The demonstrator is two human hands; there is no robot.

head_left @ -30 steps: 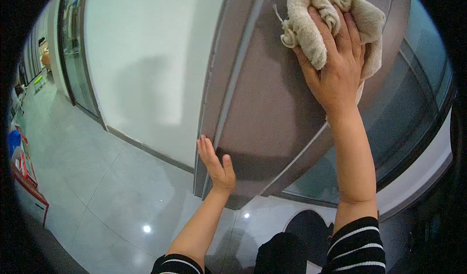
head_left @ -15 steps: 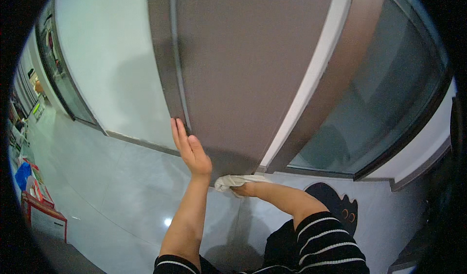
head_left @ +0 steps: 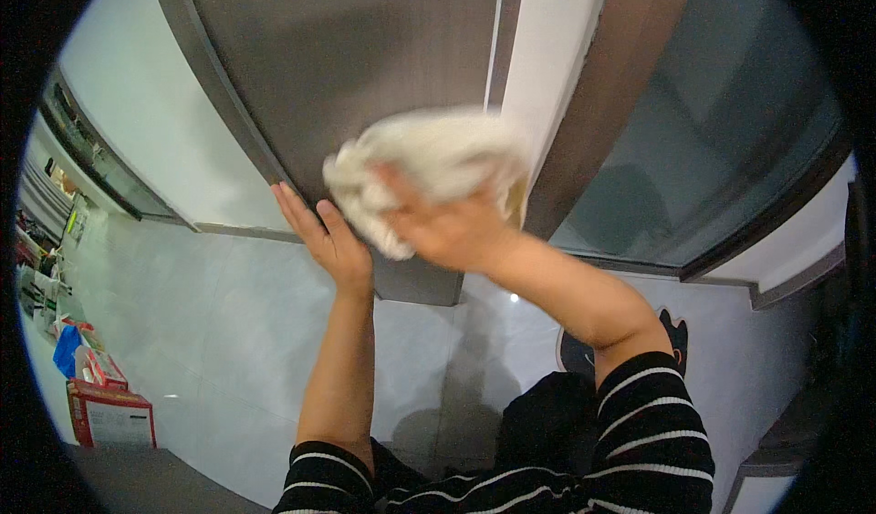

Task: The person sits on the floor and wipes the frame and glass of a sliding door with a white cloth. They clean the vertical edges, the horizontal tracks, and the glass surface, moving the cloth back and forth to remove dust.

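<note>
Cream cloth (head_left: 438, 140) is held by the right hand (head_left: 461, 231) at the near, lower part of the brown door panel (head_left: 356, 49); contact can't be confirmed through the blur. Right fingers are partly spread and sunk into the folds; exact curl can't be told. Left hand (head_left: 339, 251) is open and empty, fingers extended, placed at the panel's left edge; firm touch can't be confirmed. Cloth is judged light, soft, limp, not fragile; drag expected from the thick pile, loose edges liable to flop. Best gripped at the bunched middle, palm flat behind, loose edges tucked under.
</note>
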